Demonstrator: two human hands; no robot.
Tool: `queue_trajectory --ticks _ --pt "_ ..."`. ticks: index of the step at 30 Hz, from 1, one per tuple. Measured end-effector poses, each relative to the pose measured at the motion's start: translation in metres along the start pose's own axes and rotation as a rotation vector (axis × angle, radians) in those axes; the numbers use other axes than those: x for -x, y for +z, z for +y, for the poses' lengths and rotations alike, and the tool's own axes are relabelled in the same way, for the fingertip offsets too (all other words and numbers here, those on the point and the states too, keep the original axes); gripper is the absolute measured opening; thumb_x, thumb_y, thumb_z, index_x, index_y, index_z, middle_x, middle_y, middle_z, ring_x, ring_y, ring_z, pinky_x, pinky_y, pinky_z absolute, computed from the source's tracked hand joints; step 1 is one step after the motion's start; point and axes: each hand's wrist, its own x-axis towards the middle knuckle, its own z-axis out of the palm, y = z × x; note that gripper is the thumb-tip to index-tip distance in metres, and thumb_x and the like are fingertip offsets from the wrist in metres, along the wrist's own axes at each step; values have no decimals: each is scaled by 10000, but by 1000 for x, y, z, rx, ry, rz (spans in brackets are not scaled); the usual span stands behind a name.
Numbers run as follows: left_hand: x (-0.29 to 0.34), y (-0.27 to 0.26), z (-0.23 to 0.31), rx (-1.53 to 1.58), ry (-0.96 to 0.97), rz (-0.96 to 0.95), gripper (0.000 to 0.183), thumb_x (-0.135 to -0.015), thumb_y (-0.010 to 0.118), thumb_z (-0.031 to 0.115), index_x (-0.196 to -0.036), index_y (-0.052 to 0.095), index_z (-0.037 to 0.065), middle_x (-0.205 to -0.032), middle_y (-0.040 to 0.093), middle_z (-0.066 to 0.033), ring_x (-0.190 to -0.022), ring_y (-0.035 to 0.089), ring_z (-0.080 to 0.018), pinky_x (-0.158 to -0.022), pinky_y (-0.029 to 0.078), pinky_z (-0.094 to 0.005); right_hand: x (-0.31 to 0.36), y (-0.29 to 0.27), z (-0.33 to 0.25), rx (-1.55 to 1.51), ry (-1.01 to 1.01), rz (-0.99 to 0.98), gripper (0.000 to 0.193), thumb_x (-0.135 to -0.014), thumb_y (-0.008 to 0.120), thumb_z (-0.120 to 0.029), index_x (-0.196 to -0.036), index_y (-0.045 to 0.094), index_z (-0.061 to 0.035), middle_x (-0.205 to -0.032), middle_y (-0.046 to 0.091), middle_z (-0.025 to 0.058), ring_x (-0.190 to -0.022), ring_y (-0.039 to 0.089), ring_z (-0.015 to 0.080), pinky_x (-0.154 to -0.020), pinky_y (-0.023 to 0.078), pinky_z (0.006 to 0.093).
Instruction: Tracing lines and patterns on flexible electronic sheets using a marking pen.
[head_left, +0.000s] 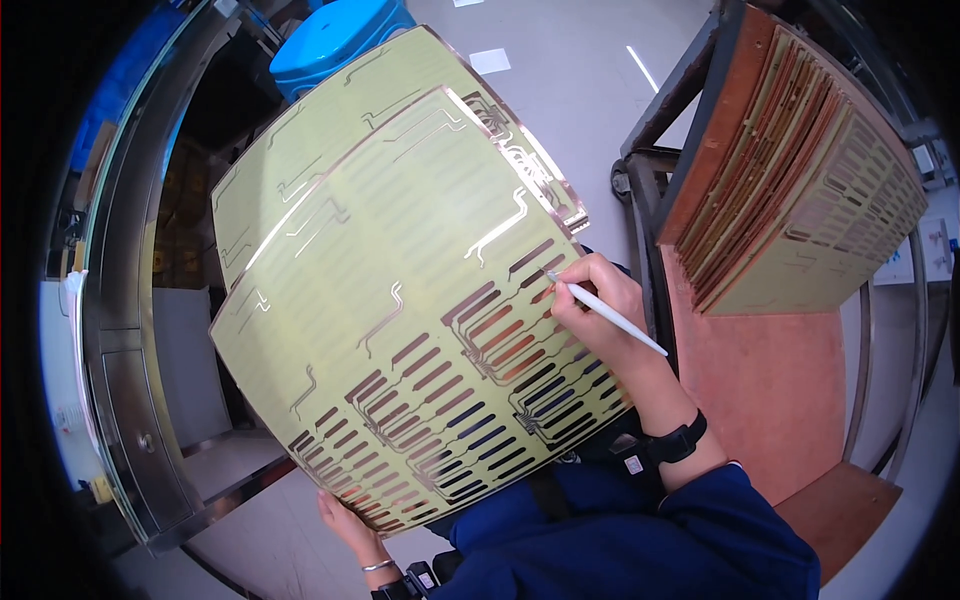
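Note:
A large pale green circuit board panel (330,270) with shiny copper traces and rows of slots lies tilted across my lap. My left hand (345,522) grips its near left edge, with most of the fingers hidden under the board. In my right hand (600,300) is a slim white pen-shaped tool (625,325), pinched between thumb and fingers. Its tip meets or nearly meets the panel close to the right edge, beside the slots. Beneath and beyond this board, a second similar panel (300,135) sticks out at the far side.
To the right, a wheeled cart (640,185) carries a leaning stack of panels (760,150) on a copper-coloured board (760,390). A blue plastic stool (335,45) stands beyond the boards. On the left is a metal-framed bench (125,340) with a drawer.

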Motion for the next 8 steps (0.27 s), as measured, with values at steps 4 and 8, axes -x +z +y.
queue_trajectory --ticks 4,8 --pt "-4 -1 -5 8 31 6 342 -1010 379 259 -1106 519 -38 -1035 618 -134 -880 628 -200 -767 537 -331 1 -5 2 66 19 152 135 -725 651 -4 -789 534 -24 -660 584 103 -575 612 230 -530 487 299" --pt "0 -1 0 27 -4 -36 342 -1008 386 262 -1119 513 -36 -1039 617 -137 -891 632 -211 -774 542 -337 1 -5 4 49 87 138 117 -747 647 -18 -806 546 -23 -686 617 103 -611 643 215 -558 507 292"
